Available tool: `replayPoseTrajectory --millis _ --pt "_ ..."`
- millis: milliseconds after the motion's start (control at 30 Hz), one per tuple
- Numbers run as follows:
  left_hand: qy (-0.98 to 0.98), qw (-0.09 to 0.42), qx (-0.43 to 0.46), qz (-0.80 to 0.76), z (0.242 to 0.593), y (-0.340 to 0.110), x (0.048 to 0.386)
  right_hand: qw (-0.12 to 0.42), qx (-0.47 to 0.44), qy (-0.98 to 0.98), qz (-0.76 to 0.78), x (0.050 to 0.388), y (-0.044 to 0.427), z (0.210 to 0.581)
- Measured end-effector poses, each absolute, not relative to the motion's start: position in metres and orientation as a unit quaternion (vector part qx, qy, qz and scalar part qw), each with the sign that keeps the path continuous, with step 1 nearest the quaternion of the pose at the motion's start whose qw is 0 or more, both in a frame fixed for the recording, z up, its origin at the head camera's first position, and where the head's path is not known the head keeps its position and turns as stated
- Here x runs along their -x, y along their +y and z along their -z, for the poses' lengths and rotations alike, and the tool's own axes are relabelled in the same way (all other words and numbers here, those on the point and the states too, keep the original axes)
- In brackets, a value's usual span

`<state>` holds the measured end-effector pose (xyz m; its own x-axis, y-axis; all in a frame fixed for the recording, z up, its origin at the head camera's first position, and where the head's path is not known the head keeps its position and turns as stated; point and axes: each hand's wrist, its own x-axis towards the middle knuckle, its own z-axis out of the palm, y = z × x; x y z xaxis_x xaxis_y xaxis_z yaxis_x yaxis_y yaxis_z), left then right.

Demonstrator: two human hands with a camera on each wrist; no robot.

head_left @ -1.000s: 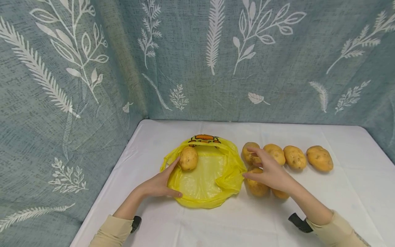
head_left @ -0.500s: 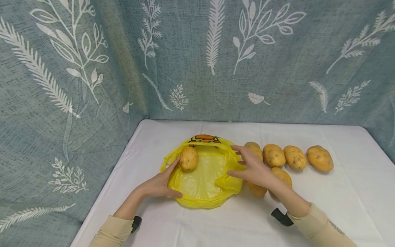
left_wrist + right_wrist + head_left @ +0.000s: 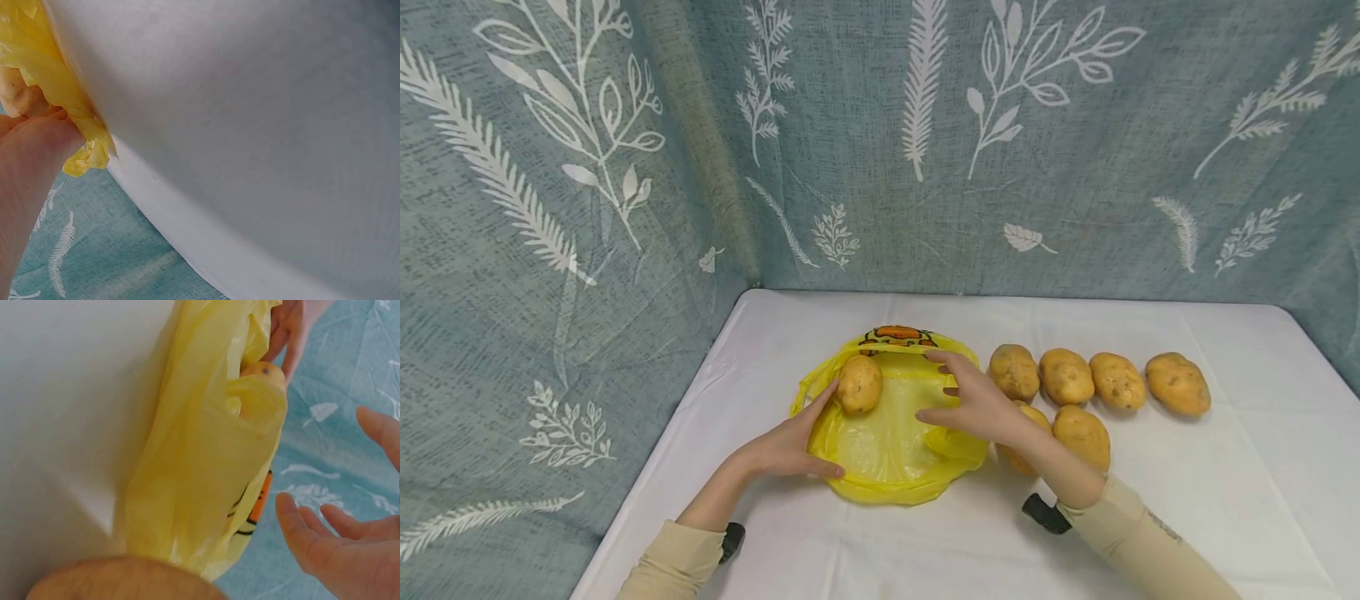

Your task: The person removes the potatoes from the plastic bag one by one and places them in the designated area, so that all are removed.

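A yellow plastic bag (image 3: pixel 895 493) lies with its mouth spread upward, and one potato (image 3: pixel 860 384) rests inside its left part. At the bag's left rim, my left hand (image 3: pixel 778 450) has its thumb and fingers spread, the fingertips against the potato. In the left wrist view the hand (image 3: pixel 37 150) presses against the crumpled bag edge (image 3: pixel 62 87); its fingertips are partly hidden. My right hand (image 3: pixel 981 408) hovers over the bag's right side, fingers apart and holding nothing. The right wrist view shows that hand (image 3: pixel 350 550) apart from the bag (image 3: pixel 194 456).
Right of the bag, a back row holds several potatoes (image 3: pixel 1067 377), the farthest potato (image 3: pixel 1177 384) standing slightly apart. Two more lie in front; my right forearm partly covers the nearer potato (image 3: pixel 1026 417). A patterned curtain (image 3: pixel 955 233) borders the white table (image 3: pixel 1210 517).
My right hand has moved left from above the potatoes to over the bag's right side, uncovering potatoes behind it. The left hand, bag and inner potato stay put.
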<state>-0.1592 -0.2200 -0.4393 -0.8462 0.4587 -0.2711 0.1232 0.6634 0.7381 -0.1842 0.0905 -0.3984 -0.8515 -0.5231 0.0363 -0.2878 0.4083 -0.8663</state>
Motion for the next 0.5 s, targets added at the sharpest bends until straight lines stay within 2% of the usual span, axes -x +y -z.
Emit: replayPoseTrajectory --millis 500 --pt "0.884 0.221 -0.171 -0.375 0.439 -0.221 0.160 0.127 0.229 0.836 0.482 0.194 0.056 0.407"
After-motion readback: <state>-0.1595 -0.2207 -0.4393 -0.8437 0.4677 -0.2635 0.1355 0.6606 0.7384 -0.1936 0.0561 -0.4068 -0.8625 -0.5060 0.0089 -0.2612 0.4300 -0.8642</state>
